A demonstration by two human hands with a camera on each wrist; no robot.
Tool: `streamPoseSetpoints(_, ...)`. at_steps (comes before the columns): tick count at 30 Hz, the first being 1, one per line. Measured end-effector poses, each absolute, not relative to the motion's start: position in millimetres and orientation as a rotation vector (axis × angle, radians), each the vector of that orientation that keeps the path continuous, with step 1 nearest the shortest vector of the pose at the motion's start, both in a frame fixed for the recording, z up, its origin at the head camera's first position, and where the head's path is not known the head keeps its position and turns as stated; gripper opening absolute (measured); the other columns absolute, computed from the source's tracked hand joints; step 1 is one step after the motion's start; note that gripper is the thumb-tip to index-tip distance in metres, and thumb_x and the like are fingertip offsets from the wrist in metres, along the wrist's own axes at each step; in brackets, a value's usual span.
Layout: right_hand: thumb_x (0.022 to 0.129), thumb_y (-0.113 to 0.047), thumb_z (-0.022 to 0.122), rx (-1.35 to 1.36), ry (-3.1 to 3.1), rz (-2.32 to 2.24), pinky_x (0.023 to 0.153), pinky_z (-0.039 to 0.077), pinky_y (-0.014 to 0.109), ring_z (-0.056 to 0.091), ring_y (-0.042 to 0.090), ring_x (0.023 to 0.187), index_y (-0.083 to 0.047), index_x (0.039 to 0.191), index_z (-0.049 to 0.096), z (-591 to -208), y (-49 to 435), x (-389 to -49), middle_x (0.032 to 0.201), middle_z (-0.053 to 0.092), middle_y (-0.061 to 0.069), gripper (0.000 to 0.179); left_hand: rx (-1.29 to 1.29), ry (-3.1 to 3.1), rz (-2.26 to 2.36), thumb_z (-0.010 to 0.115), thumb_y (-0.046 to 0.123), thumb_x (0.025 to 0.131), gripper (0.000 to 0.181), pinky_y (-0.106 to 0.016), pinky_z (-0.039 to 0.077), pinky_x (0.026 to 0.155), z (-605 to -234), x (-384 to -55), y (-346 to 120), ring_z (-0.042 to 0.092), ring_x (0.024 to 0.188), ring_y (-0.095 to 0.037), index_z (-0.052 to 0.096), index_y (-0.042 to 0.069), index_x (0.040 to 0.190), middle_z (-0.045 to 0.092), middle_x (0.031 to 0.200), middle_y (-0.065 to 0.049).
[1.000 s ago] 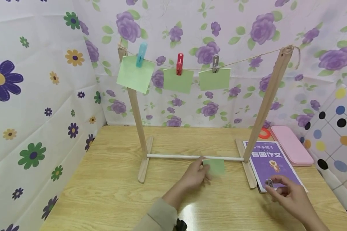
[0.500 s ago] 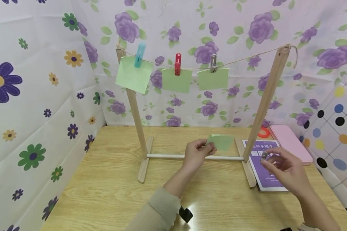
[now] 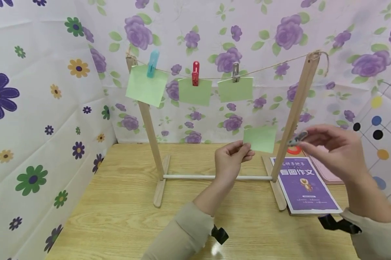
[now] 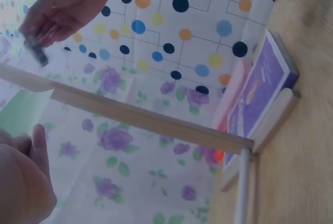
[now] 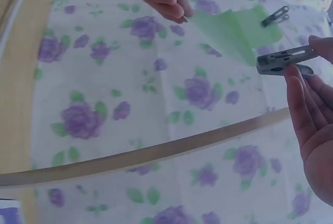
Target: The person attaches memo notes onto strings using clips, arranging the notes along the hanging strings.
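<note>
My left hand (image 3: 230, 159) pinches a green paper sheet (image 3: 261, 139) by its lower left corner, in front of the wooden stand. To the right of the right post, my right hand (image 3: 336, 148) holds a grey clothespin (image 5: 281, 61) between thumb and fingers. Above, a twine string (image 3: 273, 66) runs between the two posts. Three green sheets hang from it: one under a blue clothespin (image 3: 152, 64), one under a red clothespin (image 3: 195, 73), one under a grey clothespin (image 3: 235, 72).
The stand's right post (image 3: 294, 119) rises between my hands, and a white rod (image 3: 189, 177) joins its feet. At the right lie a purple book (image 3: 307, 187), a pink case (image 3: 326, 169) and a red ring-shaped thing (image 3: 294, 150). Patterned cloth hangs behind.
My left hand has lifted the green sheet from near the rod up towards the string. The right hand has risen with the grey clothespin from over the book to beside the right post.
</note>
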State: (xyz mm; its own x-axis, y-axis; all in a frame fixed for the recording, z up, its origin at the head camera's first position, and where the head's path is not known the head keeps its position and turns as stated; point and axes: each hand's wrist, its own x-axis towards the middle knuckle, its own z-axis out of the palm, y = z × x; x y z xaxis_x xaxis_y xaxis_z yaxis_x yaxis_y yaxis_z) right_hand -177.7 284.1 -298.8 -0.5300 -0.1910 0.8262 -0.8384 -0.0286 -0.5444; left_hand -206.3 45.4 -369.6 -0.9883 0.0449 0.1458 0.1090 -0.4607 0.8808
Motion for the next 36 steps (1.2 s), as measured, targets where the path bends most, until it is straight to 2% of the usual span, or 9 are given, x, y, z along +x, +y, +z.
streamPoseSetpoints(4, 0.080, 0.016, 0.076, 1.150, -1.679, 1.575, 0.070, 0.059, 0.015, 0.072, 0.014, 0.079, 0.032, 0.100, 0.058, -264.0, 270.8, -184.0, 0.091, 0.075, 0.017, 0.031, -0.280, -1.552, -2.631, 0.070, 0.001, 0.094, 0.020, -0.028, 0.062, 0.077, -355.1, -207.1, 52.0, 0.075, 0.078, -0.016, 0.070, -0.007, 0.113, 0.073, 0.094, -0.014)
streamPoseSetpoints(10, 0.084, 0.003, 0.080, 1.151, -1.651, 1.442, 0.072, 0.057, 0.012, 0.070, 0.010, 0.076, 0.029, 0.095, 0.061, -217.8, 253.9, -190.7, 0.091, 0.075, 0.010, 0.034, -0.324, -1.512, -2.621, 0.069, 0.003, 0.095, 0.020, -0.028, 0.062, 0.077, -334.5, -211.7, 60.5, 0.075, 0.080, -0.018, 0.070, -0.007, 0.112, 0.073, 0.093, -0.014)
streamPoseSetpoints(16, 0.084, 0.005, 0.079, 1.049, -1.591, 1.371, 0.074, 0.057, 0.013, 0.071, 0.010, 0.076, 0.027, 0.088, 0.064, -177.7, 240.7, -207.2, 0.087, 0.076, 0.007, 0.027, -0.320, -1.456, -2.639, 0.069, 0.002, 0.095, 0.012, -0.030, 0.063, 0.076, -322.5, -214.5, 67.0, 0.075, 0.079, -0.019, 0.071, -0.005, 0.104, 0.073, 0.091, -0.014)
streamPoseSetpoints(20, 0.087, 0.002, 0.076, 0.899, -1.678, 1.147, 0.078, 0.056, 0.013, 0.067, 0.006, 0.074, 0.022, 0.088, 0.069, -153.5, 234.3, -214.4, 0.084, 0.075, 0.001, 0.021, -0.327, -1.446, -2.641, 0.069, 0.001, 0.095, 0.011, -0.030, 0.063, 0.076, -318.2, -214.2, 68.9, 0.074, 0.077, -0.018, 0.070, -0.005, 0.104, 0.074, 0.091, -0.014)
streamPoseSetpoints(25, 0.091, -0.003, 0.074, 0.757, -1.778, 0.909, 0.079, 0.053, 0.013, 0.061, 0.001, 0.072, 0.012, 0.089, 0.076, -130.6, 229.8, -223.9, 0.087, 0.075, -0.012, 0.015, -0.330, -1.450, -2.627, 0.071, 0.003, 0.094, 0.013, -0.030, 0.063, 0.076, -311.2, -214.7, 70.5, 0.075, 0.076, -0.018, 0.071, -0.005, 0.105, 0.074, 0.090, -0.014)
streamPoseSetpoints(28, 0.094, -0.006, 0.072, 0.773, -1.836, 0.827, 0.077, 0.052, 0.011, 0.061, -0.003, 0.074, 0.010, 0.092, 0.077, -121.4, 230.8, -229.6, 0.088, 0.071, -0.025, 0.017, -0.336, -1.449, -2.621, 0.071, 0.003, 0.094, 0.015, -0.032, 0.063, 0.075, -308.2, -215.9, 71.6, 0.075, 0.077, -0.019, 0.071, -0.005, 0.107, 0.073, 0.090, -0.014)
streamPoseSetpoints(31, 0.094, -0.006, 0.071, 0.776, -1.924, 0.810, 0.073, 0.051, 0.009, 0.061, -0.005, 0.073, 0.011, 0.093, 0.076, -116.3, 232.5, -234.8, 0.085, 0.066, -0.032, 0.018, -0.338, -1.441, -2.619, 0.072, 0.003, 0.094, 0.015, -0.031, 0.064, 0.073, -306.3, -216.8, 72.5, 0.075, 0.075, -0.019, 0.071, -0.005, 0.107, 0.073, 0.089, -0.014)
streamPoseSetpoints(36, 0.092, -0.007, 0.074, 0.717, -2.075, 0.836, 0.073, 0.049, 0.008, 0.060, -0.003, 0.074, 0.009, 0.096, 0.077, -111.9, 234.3, -240.0, 0.080, 0.064, -0.032, 0.016, -0.375, -1.411, -2.611, 0.071, 0.002, 0.094, 0.014, -0.028, 0.063, 0.068, -303.0, -219.5, 72.7, 0.073, 0.070, -0.015, 0.071, -0.007, 0.104, 0.074, 0.086, -0.015)
